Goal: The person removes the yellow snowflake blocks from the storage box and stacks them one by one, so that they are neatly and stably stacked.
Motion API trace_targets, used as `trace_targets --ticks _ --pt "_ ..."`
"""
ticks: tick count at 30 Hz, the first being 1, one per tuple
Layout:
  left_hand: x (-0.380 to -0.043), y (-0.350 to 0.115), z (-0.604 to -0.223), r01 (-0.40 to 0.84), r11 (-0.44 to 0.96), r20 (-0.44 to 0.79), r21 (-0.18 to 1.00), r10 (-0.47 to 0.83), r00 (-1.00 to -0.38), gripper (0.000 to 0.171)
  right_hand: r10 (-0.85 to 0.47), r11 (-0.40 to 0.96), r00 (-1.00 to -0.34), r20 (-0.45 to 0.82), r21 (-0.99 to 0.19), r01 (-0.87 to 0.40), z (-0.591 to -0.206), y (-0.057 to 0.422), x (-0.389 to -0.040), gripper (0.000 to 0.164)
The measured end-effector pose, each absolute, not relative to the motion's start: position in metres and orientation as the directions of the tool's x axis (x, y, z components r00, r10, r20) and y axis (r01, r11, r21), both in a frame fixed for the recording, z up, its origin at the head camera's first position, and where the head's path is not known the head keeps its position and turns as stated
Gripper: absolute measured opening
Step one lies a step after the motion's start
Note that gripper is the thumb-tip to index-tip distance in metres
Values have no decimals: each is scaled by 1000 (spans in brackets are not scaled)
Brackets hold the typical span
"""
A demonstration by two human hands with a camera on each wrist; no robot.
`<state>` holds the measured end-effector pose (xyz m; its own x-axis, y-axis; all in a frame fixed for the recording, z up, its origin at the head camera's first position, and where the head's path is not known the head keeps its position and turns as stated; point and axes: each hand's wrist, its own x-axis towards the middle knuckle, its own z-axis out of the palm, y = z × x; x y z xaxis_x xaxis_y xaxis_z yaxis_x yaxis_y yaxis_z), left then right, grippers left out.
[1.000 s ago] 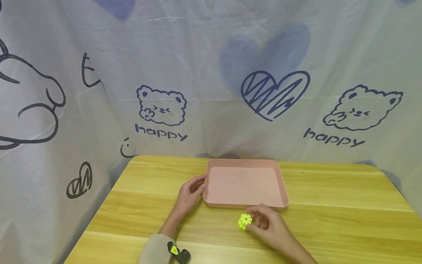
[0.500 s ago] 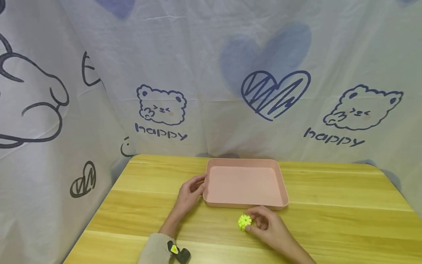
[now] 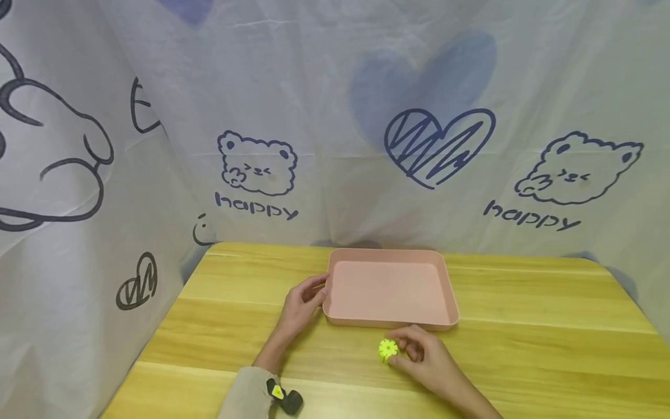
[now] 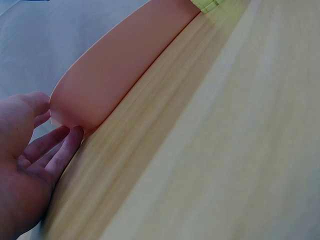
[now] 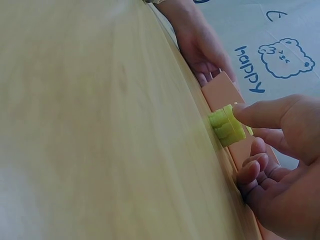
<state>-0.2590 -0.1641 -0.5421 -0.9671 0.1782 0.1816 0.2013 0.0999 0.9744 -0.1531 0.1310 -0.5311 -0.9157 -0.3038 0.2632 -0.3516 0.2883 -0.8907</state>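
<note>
A pink rectangular tray (image 3: pixel 389 294) stands on the table, with nothing inside it. My left hand (image 3: pixel 300 305) rests against its left end; in the left wrist view the fingertips (image 4: pixel 75 131) touch the tray's end wall (image 4: pixel 100 85) low down by the tabletop. In front of the tray, my right hand (image 3: pixel 421 358) pinches a small stack of yellow-green notched plastic discs (image 3: pixel 388 350) between thumb and index finger. The right wrist view shows the discs (image 5: pixel 227 125) pressed together in layers, close to the tray's front wall (image 5: pixel 220 90). The other right fingers are curled beside them.
The wood-grain table (image 3: pixel 534 326) spreads to both sides of the tray. A pale printed cloth (image 3: pixel 335 145) hangs right behind the table and along its left side. On the left sleeve sits a black wrist device (image 3: pixel 285 398).
The notched discs have turned a little in the right fingers, and their front face lines up more with the discs behind. The left hand and the tray have stayed in place.
</note>
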Motion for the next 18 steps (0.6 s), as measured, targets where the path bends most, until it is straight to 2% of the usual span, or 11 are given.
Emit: trace_targets --ticks 18 --pt "-259 -164 -541 190 97 172 977 169 -970 37 -303 296 -920 250 -893 -340 -532 129 -153 33"
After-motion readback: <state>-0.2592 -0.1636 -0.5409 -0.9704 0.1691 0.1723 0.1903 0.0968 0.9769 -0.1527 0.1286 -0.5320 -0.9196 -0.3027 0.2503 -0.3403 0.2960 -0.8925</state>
